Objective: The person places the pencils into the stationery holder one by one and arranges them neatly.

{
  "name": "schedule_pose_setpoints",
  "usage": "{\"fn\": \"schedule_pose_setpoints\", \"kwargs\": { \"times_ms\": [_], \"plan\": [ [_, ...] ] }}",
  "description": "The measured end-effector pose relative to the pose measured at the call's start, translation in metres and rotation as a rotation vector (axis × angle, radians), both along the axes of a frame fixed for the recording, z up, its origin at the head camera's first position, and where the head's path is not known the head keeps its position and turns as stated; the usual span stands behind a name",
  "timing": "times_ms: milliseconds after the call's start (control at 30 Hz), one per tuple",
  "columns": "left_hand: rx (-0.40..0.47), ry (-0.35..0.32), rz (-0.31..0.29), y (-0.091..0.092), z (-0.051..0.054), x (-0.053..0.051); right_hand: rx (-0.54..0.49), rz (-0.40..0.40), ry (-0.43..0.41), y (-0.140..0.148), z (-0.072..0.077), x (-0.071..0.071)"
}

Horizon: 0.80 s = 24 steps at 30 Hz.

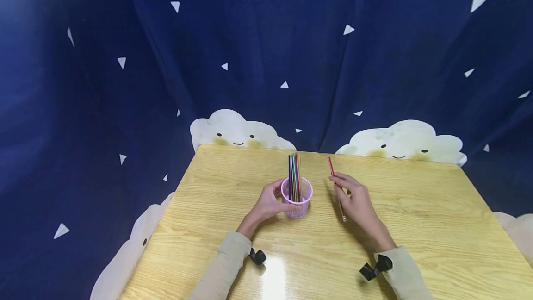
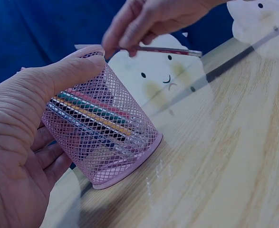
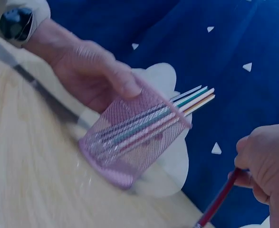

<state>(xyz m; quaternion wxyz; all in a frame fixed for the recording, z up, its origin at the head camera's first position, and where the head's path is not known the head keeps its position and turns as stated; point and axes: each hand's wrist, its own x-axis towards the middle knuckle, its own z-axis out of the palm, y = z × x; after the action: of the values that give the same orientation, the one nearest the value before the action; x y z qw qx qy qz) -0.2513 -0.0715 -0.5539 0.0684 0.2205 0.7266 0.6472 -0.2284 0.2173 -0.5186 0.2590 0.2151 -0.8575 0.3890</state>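
A pink mesh pen cup (image 1: 298, 211) stands on the wooden table, and my left hand (image 1: 266, 203) grips it round the side, thumb toward the front near the rim. Several pencils (image 3: 196, 97) of different colours, among them dark, teal, red and yellow, lean together inside the cup; their lower ends show through the mesh (image 2: 125, 161). To the right of the cup, my right hand (image 1: 356, 200) pinches a red pencil (image 1: 331, 165) between thumb and fingers. That pencil is held apart from the cup, with its pale, silvery end (image 2: 194, 53) pointing down toward me.
The light wooden table (image 1: 429, 216) spreads out around both hands. Behind its far edge hangs a dark blue curtain (image 1: 258, 82) with white triangles and smiling clouds. Black straps with devices (image 1: 376, 267) sit on both wrists, over beige sleeves.
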Motion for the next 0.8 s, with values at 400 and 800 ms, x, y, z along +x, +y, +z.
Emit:
{"fn": "schedule_pose_setpoints", "kwargs": {
  "times_ms": [400,800],
  "plan": [
    [0.001,0.004,0.012,-0.002,0.008,0.009,-0.236,0.044,0.151,-0.022,0.043,0.002],
    [-0.015,0.022,0.021,-0.001,-0.003,0.002,-0.349,0.099,0.245,-0.057,0.097,0.012]
  ]
}}
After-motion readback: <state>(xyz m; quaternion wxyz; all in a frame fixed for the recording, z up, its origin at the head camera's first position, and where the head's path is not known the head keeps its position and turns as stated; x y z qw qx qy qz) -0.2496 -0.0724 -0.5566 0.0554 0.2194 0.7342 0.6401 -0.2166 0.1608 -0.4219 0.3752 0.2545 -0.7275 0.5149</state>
